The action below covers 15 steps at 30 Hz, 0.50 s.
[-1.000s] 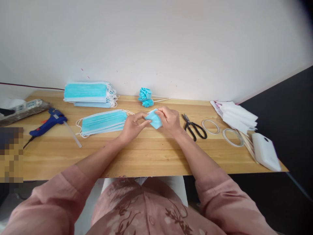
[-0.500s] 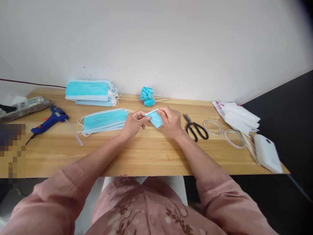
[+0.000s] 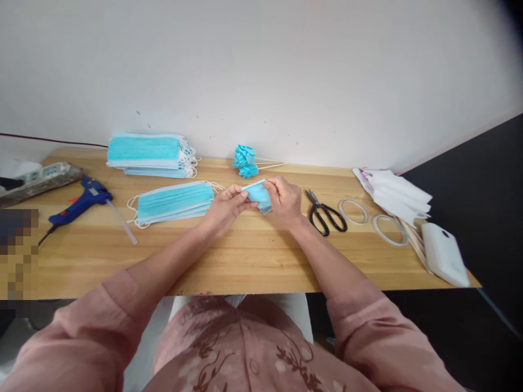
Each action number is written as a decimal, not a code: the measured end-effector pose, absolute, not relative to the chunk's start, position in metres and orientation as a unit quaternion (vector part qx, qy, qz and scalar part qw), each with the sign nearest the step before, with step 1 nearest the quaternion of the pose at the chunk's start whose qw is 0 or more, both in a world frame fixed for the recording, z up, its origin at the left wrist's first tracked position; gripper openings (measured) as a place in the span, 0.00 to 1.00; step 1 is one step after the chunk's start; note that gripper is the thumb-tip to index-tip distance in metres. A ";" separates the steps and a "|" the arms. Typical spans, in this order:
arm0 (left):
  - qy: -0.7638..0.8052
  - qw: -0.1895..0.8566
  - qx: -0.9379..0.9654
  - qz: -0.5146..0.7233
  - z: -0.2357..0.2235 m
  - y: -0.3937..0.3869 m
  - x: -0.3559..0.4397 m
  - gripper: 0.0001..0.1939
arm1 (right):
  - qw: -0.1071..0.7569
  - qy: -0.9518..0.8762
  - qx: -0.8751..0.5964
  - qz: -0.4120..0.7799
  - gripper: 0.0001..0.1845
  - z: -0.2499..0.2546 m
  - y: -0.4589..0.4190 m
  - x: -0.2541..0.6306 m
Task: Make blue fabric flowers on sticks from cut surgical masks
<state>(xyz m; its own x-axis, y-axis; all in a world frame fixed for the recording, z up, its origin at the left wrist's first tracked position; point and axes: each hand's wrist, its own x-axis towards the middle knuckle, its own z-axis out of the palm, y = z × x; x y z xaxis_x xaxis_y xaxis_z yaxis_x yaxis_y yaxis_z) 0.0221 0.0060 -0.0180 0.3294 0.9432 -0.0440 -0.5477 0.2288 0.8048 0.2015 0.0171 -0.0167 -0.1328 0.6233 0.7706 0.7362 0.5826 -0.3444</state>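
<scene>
Between my two hands is a small folded piece of blue face mask (image 3: 259, 193) with a white edge along its top. My left hand (image 3: 226, 209) pinches its left corner between thumb and fingers. On the other side, my right hand (image 3: 285, 198) grips the right end, its fingers curled over the material. Just left of my left hand lies a short stack of blue pleated face masks (image 3: 174, 203) with white ear loops. Blue flowers (image 3: 244, 158) on thin sticks rest behind the held piece. Scissors (image 3: 321, 211) with black handles lie right of my right hand.
A thicker stack of masks (image 3: 143, 151) lies by the wall. At left are a blue glue gun (image 3: 84, 201) with its glue stick and a power strip (image 3: 44, 177). Two tape rolls (image 3: 353, 211), white sheets (image 3: 394, 190) and a white case (image 3: 443, 255) occupy the right side.
My left hand has turned slightly, and its fingers now reach under the left side of the folded piece. My right hand keeps its grip. The view has shifted slightly.
</scene>
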 end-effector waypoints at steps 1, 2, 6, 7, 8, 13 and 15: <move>0.282 0.730 0.360 0.508 -0.018 0.006 0.022 0.12 | 0.473 -0.746 -0.465 -0.053 0.24 -0.017 0.017 0.201; 0.287 0.726 0.363 0.509 -0.017 0.006 0.022 0.12 | 0.471 -0.741 -0.476 -0.047 0.24 -0.017 0.017 0.201; 0.297 0.711 0.372 0.518 -0.016 0.006 0.023 0.14 | 0.486 -0.721 -0.494 -0.013 0.24 -0.018 0.016 0.197; 0.297 0.708 0.373 0.521 -0.015 0.007 0.023 0.15 | 0.490 -0.717 -0.496 -0.005 0.24 -0.018 0.016 0.196; 0.296 0.706 0.374 0.523 -0.015 0.007 0.023 0.15 | 0.494 -0.712 -0.498 0.002 0.23 -0.018 0.016 0.195; 0.295 0.696 0.384 0.530 -0.014 0.007 0.023 0.18 | 0.512 -0.692 -0.507 0.031 0.23 -0.018 0.015 0.191; 0.300 0.689 0.387 0.534 -0.014 0.007 0.023 0.19 | 0.518 -0.686 -0.509 0.043 0.24 -0.019 0.016 0.188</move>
<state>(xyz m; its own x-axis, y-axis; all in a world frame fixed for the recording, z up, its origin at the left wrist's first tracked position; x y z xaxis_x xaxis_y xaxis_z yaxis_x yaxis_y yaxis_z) 0.0226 0.0068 -0.0142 0.2490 0.9685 0.0004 -0.5049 0.1295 0.8534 0.1881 0.0161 -0.0191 0.0545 0.7437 0.6663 0.6544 0.4774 -0.5864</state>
